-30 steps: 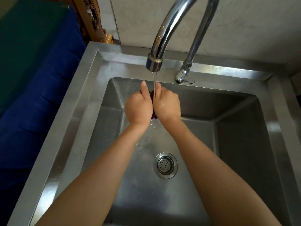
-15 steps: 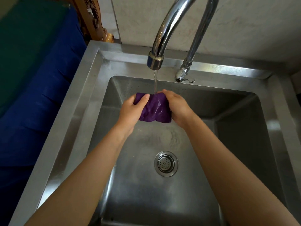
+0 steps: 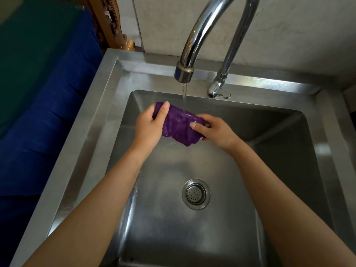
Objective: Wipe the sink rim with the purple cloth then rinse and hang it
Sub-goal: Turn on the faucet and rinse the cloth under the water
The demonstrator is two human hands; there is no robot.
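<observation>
The purple cloth (image 3: 179, 126) is stretched between both hands over the steel sink basin, wet and crumpled. My left hand (image 3: 149, 125) grips its left end with the thumb on top. Its right end is pinched by my right hand (image 3: 215, 130). A thin stream of water falls from the chrome tap spout (image 3: 184, 73) onto the cloth's middle. The sink rim (image 3: 107, 89) runs around the basin, shiny and damp at the back left.
The drain strainer (image 3: 196, 194) sits in the basin floor below my hands. The tap's base and small lever (image 3: 216, 89) stand on the back rim. Blue and green fabric (image 3: 42, 93) lies left of the sink, with carved wood (image 3: 111, 26) behind it.
My hands were pressed together around the cloth under the stream. They have moved apart, spreading the cloth out wider beneath the water.
</observation>
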